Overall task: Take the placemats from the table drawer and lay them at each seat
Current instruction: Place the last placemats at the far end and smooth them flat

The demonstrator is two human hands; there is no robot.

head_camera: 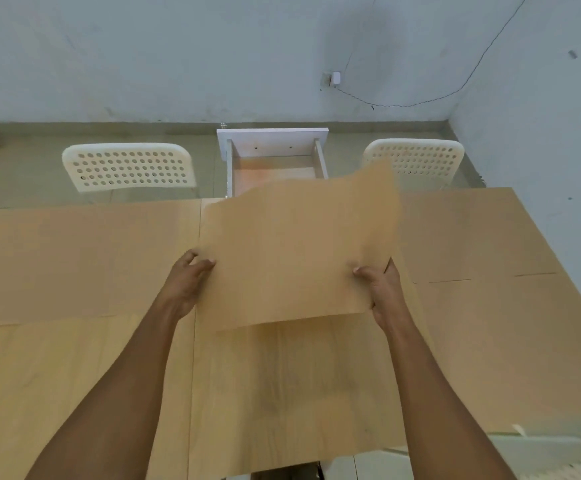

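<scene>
A tan wood-grain placemat (292, 251) hangs in the air over the middle of the table, tilted and blurred at its far edge. My left hand (186, 282) pinches its left edge and my right hand (382, 289) grips its right edge. Beyond the table's far edge a white drawer (275, 161) stands pulled out; the part of its inside that shows looks bare. Placemats of the same colour lie flat at the far left (81, 258), the far right (472, 237) and the near right (510, 348) of the table (74, 375).
Two white perforated chairs stand at the far side, one left (128, 166) and one right (417, 161) of the drawer. Part of another white chair (566, 448) shows at the bottom right. A grey wall closes the right side.
</scene>
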